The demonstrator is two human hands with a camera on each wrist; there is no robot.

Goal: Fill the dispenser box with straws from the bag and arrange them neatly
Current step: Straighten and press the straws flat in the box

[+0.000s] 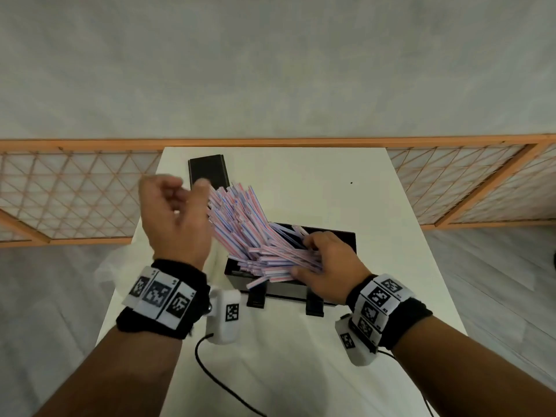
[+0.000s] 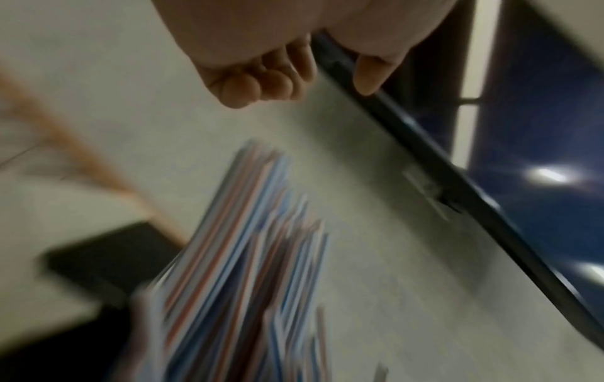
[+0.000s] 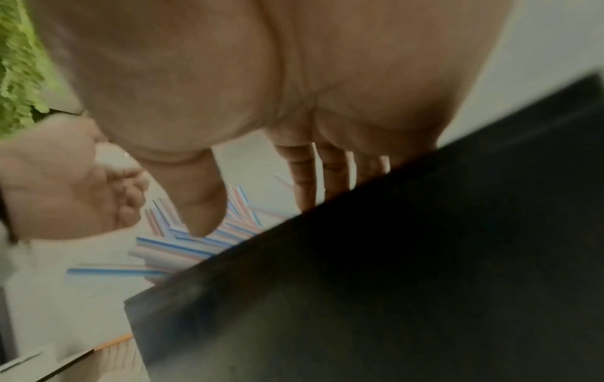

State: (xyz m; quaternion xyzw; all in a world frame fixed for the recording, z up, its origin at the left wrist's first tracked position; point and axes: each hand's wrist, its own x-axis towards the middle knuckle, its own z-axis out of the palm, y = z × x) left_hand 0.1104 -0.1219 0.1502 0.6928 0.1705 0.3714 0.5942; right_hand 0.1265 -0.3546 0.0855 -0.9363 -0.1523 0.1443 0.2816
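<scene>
With the straws [image 1: 240,224] heaped askew, half in the dispenser box [image 1: 346,239] on the surface [image 1: 301,356], the right hand [image 1: 328,266] pressed them with fingers extended, the left hand [image 1: 174,215] hovered loosely curled and empty; levelling them gently seemed best.

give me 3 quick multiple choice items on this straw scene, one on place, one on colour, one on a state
1. Where does the black lid lie?
A. on the table behind the dispenser box
B. on the floor
C. shut on the box

2. What stripes do the straws bear?
A. green and yellow
B. red and blue
C. black

3. How do the straws sit in the dispenser box?
A. flat and neat
B. jumbled, many tilted up over its left end
C. none inside

Answers: 1 A, it lies apart, farther back. 2 B, the stripes show. 3 B, they fan upward.
</scene>
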